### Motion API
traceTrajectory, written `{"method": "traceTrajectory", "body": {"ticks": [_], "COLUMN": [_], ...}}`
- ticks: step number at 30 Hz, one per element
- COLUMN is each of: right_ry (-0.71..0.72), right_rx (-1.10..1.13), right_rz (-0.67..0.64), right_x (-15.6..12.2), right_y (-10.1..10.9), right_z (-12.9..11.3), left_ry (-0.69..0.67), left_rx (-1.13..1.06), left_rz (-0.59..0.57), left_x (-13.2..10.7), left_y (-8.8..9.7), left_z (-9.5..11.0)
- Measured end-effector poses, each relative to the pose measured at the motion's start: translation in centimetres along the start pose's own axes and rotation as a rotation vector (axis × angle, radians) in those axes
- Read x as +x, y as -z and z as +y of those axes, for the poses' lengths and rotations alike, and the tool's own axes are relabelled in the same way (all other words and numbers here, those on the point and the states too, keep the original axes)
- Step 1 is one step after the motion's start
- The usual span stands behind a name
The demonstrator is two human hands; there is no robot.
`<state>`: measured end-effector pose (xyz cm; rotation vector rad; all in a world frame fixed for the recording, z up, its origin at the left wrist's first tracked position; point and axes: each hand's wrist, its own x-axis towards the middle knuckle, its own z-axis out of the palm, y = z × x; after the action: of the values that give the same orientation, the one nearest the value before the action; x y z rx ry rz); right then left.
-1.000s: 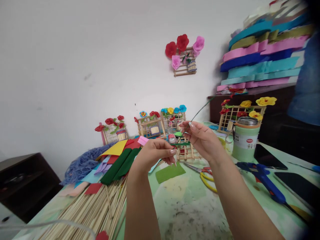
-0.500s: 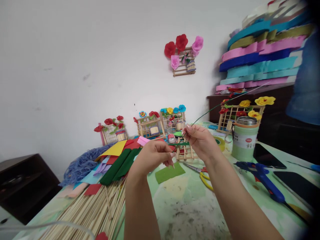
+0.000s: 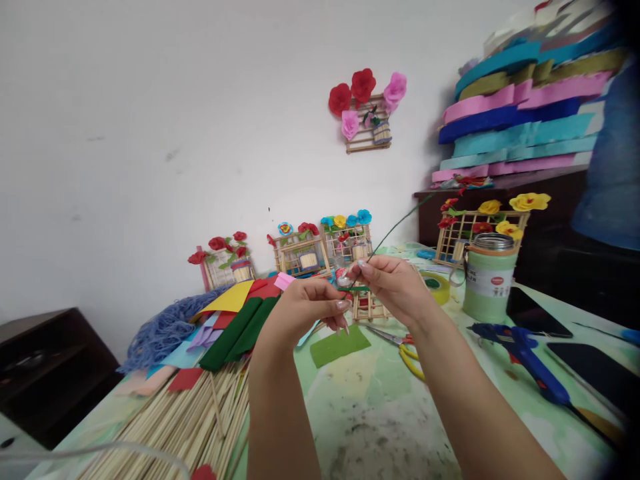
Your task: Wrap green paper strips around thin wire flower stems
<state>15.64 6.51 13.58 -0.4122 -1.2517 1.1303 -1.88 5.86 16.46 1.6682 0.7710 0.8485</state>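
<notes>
A thin dark green wire stem (image 3: pixel 395 227) slants up to the right, its far end near the dark cabinet. My left hand (image 3: pixel 305 310) is closed in a pinch on its lower end. Just above, my right hand (image 3: pixel 393 280) pinches the stem too, close to the left fingertips. A narrow dark green strip (image 3: pixel 356 289) shows between the hands; how it joins the stem is partly hidden by fingers. Below them lie a light green paper piece (image 3: pixel 341 347) and yellow-handled scissors (image 3: pixel 411 361). A small stick lattice (image 3: pixel 369 308) sits behind the hands.
Bamboo sticks (image 3: pixel 165 427), dark green paper rolls (image 3: pixel 233 333) and blue yarn (image 3: pixel 155 327) lie at left. On the right are a jar (image 3: pixel 490 280), a blue glue gun (image 3: pixel 530 363), tape (image 3: pixel 437 287) and dark phones (image 3: pixel 537 313). Flower-trimmed lattices (image 3: pixel 300 250) lean against the wall.
My right hand has shifted left and slightly down, closer to my left hand. The stem's far end has swung lower and left, and its pale tip no longer shows.
</notes>
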Motion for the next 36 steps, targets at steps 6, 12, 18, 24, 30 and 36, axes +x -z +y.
{"method": "traceTrajectory", "body": {"ticks": [6,12,18,24,30,36], "right_ry": [0.018,0.072,0.228,0.242,0.157,0.133], "right_rx": [0.015,-0.004,0.164,0.273,0.191,0.076], "right_rz": [0.122,0.109,0.159,0.31,0.276,0.229], "right_x": [0.1,-0.1,0.3,0.8,0.6,0.2], "right_y": [-0.5,-0.9,-0.1,1.0,1.1,0.5], "right_z": [0.1,0.1,-0.1,-0.2,-0.2,-0.3], "left_ry": [0.009,0.014,0.014,0.071,0.038,-0.081], "left_rx": [0.008,0.011,0.046,0.104,0.031,-0.159], "left_rz": [-0.016,-0.029,-0.04,-0.157,-0.173,-0.061], "left_x": [-0.1,-0.1,0.2,0.4,1.0,1.9], "left_y": [-0.3,-0.3,0.7,0.8,0.0,-1.5], "left_z": [0.2,0.1,-0.6,-0.9,-1.3,-1.1]}}
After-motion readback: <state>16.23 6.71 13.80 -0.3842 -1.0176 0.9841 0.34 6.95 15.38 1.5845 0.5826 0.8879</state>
